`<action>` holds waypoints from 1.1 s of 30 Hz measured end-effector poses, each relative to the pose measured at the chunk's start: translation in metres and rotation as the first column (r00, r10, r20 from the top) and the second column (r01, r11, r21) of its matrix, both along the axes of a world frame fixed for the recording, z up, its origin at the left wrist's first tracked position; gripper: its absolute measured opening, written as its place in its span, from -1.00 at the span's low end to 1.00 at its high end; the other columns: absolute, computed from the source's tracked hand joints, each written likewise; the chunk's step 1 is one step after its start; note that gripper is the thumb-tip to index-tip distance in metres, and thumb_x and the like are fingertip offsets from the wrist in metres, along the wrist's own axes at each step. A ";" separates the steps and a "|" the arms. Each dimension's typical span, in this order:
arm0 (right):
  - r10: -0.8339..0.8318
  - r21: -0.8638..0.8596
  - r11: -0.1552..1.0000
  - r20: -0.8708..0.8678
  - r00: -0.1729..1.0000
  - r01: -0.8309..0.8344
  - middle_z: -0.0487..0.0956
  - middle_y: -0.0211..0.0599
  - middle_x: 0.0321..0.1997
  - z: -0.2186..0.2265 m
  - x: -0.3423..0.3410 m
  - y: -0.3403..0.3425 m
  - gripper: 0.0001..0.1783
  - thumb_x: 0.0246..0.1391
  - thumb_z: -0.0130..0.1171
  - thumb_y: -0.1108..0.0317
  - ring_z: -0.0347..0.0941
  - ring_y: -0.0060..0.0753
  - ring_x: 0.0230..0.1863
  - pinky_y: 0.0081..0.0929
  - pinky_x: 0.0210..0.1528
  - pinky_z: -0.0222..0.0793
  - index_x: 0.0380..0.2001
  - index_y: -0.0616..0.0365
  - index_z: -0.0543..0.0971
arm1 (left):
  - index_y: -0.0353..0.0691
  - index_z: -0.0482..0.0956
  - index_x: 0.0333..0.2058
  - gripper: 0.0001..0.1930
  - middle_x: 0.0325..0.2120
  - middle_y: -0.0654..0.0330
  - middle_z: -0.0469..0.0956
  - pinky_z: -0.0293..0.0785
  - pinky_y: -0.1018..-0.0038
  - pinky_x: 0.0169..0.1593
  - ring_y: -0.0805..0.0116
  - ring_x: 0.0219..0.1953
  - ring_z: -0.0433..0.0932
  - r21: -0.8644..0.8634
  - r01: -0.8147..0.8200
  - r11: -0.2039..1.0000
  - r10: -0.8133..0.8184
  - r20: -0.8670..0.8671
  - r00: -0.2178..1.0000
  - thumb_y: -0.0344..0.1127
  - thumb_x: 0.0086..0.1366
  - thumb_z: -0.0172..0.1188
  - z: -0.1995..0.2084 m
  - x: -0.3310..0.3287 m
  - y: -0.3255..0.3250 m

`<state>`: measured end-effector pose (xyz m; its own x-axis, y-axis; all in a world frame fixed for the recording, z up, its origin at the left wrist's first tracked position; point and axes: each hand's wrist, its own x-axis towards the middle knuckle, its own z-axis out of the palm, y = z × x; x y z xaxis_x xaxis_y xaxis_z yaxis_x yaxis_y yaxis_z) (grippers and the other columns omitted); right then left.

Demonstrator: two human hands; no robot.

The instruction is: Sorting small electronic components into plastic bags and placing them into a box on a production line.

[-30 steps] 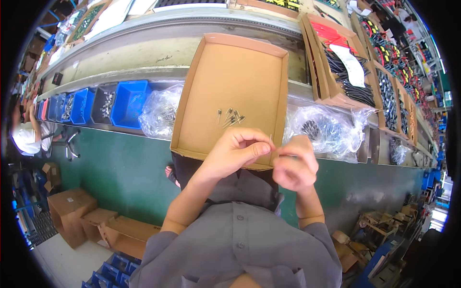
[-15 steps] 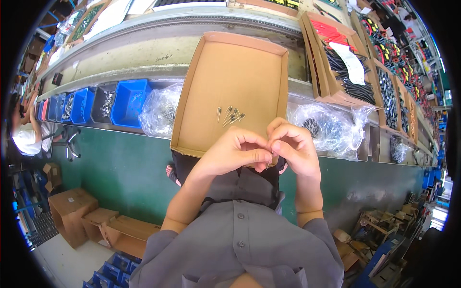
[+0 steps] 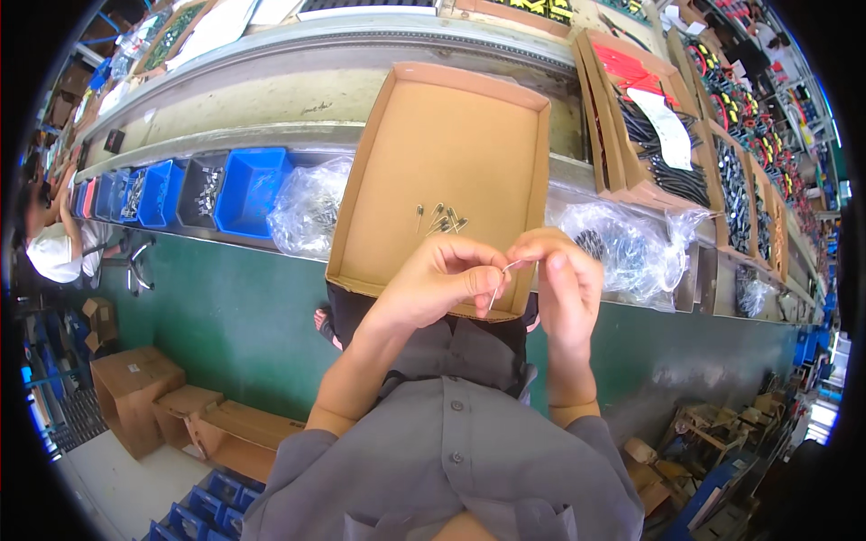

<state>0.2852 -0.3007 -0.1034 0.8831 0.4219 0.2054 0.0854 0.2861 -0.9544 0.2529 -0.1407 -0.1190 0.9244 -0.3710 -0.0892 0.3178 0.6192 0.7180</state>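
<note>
My left hand (image 3: 442, 281) is pinched, thumb against fingertips, on a thin bent metal wire lead (image 3: 494, 292) over the near edge of a shallow cardboard tray (image 3: 451, 131). Close beside it, my right hand (image 3: 570, 281) has its fingertips closed at the wire's other end. Whether the wire carries a body is hidden by my fingers. In the tray's near part, just beyond my left hand, lies a loose group of several small dark-bodied components with wire leads (image 3: 444, 221).
Left of the tray sit a clear plastic bag (image 3: 308, 209) and blue bins (image 3: 253, 189) of small parts. To the right are another plastic bag (image 3: 631, 248) and cardboard boxes of black and red cables (image 3: 663, 144). A person (image 3: 59, 243) is at the far left.
My right hand has shifted slightly up and turned, its fingers straighter. The bent wire now shows between my hands, where fingers mostly covered it before. The loose components lie as before.
</note>
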 end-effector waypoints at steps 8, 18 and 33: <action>-0.244 -0.103 0.937 0.488 0.838 0.333 0.50 0.11 -0.29 -0.012 -0.015 0.012 -0.65 0.10 -0.13 0.30 0.46 -0.06 -0.24 -0.32 -0.13 0.33 -0.35 0.44 0.49 | -0.41 0.49 -0.39 -0.81 -0.56 0.19 0.46 0.44 0.61 -0.52 0.55 -0.60 0.42 -0.068 -0.190 0.979 0.189 -0.028 0.982 -0.35 0.12 0.15 0.000 -0.001 0.000; -0.269 -0.031 0.918 0.682 0.680 0.395 0.50 0.15 -0.27 -0.022 -0.017 0.024 -0.72 -0.02 -0.09 0.47 0.46 0.04 -0.21 -0.27 -0.14 0.35 -0.28 0.48 0.48 | -0.40 0.48 -0.34 -0.86 -0.54 0.17 0.49 0.48 0.61 -0.48 0.52 -0.57 0.47 -0.069 -0.286 0.956 0.288 0.023 0.957 -0.43 0.15 0.10 -0.006 -0.003 -0.002; -0.319 -0.006 0.913 0.615 0.721 0.408 0.49 0.16 -0.25 -0.028 -0.019 0.028 -0.74 -0.02 -0.07 0.47 0.45 0.06 -0.20 -0.28 -0.14 0.35 -0.35 0.50 0.50 | -0.41 0.48 -0.32 -0.86 -0.50 0.13 0.52 0.49 0.60 -0.46 0.47 -0.54 0.50 -0.048 -0.392 0.919 0.395 0.057 0.917 -0.46 0.15 0.09 -0.008 -0.006 -0.008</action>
